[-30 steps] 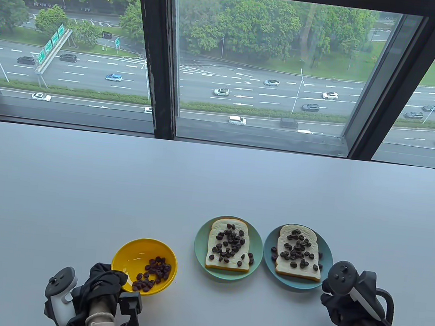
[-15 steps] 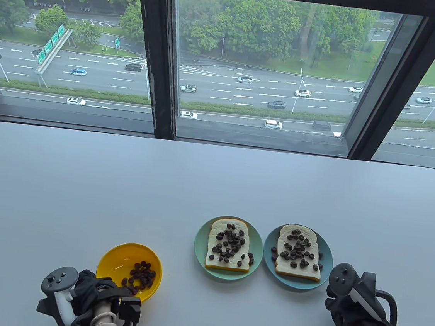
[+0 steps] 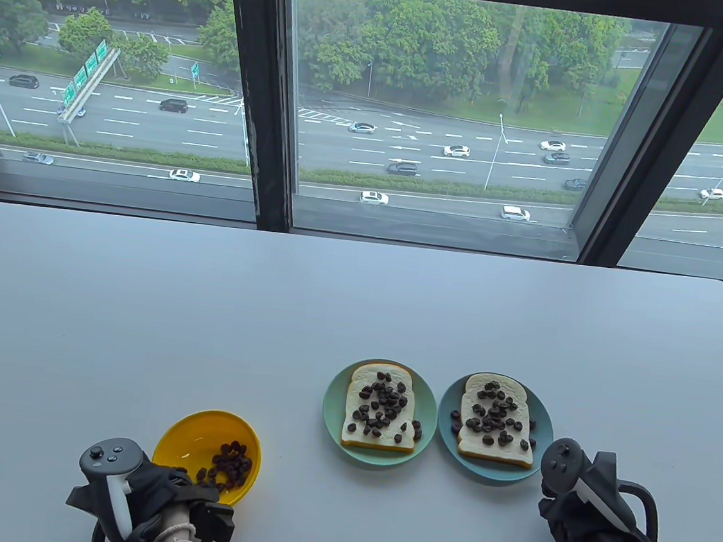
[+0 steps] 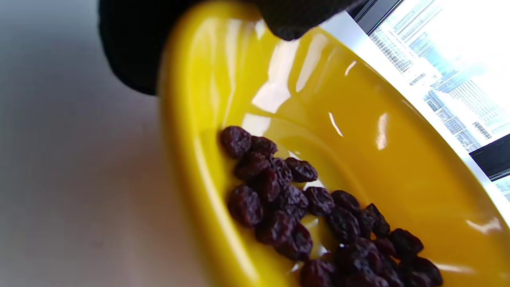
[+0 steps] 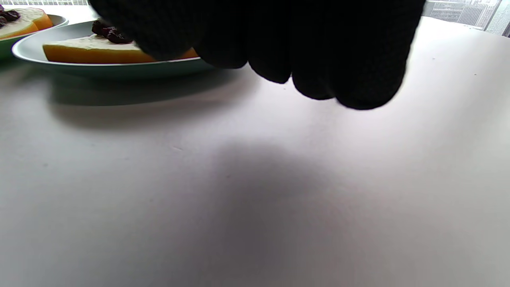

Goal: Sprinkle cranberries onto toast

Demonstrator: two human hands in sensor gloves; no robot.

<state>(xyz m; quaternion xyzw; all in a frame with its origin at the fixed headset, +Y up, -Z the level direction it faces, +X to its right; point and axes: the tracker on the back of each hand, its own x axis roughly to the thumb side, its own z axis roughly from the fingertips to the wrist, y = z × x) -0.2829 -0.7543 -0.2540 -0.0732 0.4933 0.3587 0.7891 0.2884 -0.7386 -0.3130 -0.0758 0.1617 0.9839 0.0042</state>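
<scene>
The yellow bowl (image 3: 208,455) has been drawn back toward the near edge of the worktop (image 3: 332,306) over the last second, away from the two plates, and is now held tilted, with the remaining cranberries (image 3: 225,471) gathered against its lower side. Both slices are already well covered: the toast (image 3: 380,415) on the green plate (image 3: 332,403) and the second toast (image 3: 497,427) on the blue plate (image 3: 545,426). The sprinkling is therefore judged to be finished or nearly so, with the bowl being withdrawn.

The left hand (image 3: 160,495) grips the bowl at its near rim; in the left wrist view a gloved finger is seen over the rim and others behind the wall. The right hand (image 3: 593,521) is held low over the worktop just beside the blue plate, fingers (image 5: 350,79) curled downward. Nothing appears to be held in it, though the palm is hidden.
</scene>
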